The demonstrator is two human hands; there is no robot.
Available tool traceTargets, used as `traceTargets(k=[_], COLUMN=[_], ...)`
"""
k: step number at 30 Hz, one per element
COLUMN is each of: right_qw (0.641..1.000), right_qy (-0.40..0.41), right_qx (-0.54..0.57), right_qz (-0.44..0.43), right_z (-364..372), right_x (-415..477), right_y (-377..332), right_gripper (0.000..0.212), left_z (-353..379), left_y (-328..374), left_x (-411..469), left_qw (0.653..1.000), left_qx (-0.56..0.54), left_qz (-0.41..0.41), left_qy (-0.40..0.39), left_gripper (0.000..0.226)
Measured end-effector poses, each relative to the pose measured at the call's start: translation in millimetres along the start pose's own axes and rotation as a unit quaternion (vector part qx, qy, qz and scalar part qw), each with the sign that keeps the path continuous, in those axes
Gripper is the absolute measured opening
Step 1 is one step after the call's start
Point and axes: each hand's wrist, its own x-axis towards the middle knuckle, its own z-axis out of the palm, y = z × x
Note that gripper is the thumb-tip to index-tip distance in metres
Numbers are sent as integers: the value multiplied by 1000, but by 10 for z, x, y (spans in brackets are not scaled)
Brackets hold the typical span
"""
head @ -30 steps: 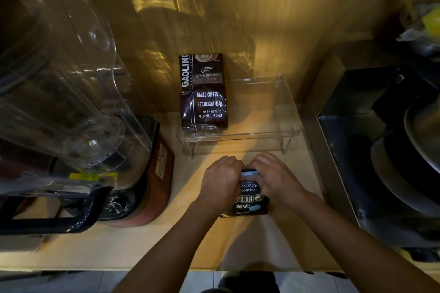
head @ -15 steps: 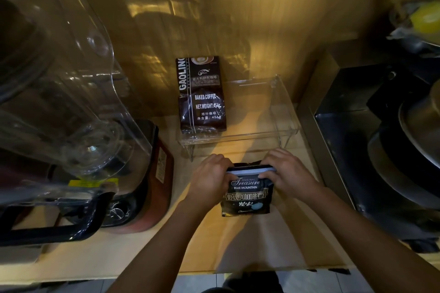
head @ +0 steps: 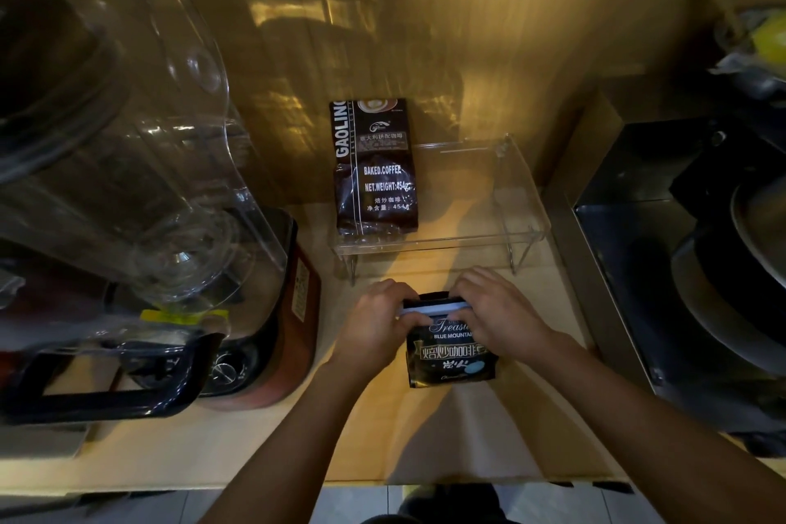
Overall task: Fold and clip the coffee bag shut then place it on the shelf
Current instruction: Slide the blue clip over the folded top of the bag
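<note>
A small black coffee bag marked "Blue Mountain" stands on the counter in front of a clear acrylic shelf. Its top is folded over, and a pale clip runs along the fold. My left hand grips the bag's top left corner and the clip's end. My right hand grips the top right and covers that end of the clip. A taller dark "Gaoling" coffee bag stands on the shelf's left part.
A blender with a big clear jug and red base fills the left side. A dark metal box with pans sits at the right. The wooden wall rises behind the shelf; the counter's front edge is close to me.
Both hands have stayed on the bag's top. The bag's printed front shows more than a second ago, and the hands sit closer together on the clip than half a second ago.
</note>
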Motion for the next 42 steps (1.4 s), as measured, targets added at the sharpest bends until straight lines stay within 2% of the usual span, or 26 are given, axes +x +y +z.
traceTargets(k=[7, 14, 24, 29, 35, 42], right_qw=[1000, 1000, 1000, 1000, 999, 999], right_qy=[17, 8, 5, 21, 52, 50], right_qx=[5, -3, -4, -5, 9, 4], right_qz=[16, -3, -9, -12, -14, -15], right_z=[-21, 11, 96, 121, 104, 77], right_x=[38, 19, 92, 95, 85, 88], right_y=[-30, -141, -316, -331, -327, -315], right_gripper=[19, 26, 9, 9, 14, 12], left_z=[-45, 28, 62, 85, 25, 19], left_y=[-50, -105, -134, -158, -180, -189], left_x=[-6, -43, -32, -45, -31, -55], left_qw=[1000, 1000, 999, 999, 998, 999], left_qx=[1, 4, -34, -32, -57, -32], left_qz=[-28, 11, 13, 7, 17, 15], left_qy=[1, 27, 37, 40, 11, 33], left_gripper=[19, 16, 10, 8, 19, 16])
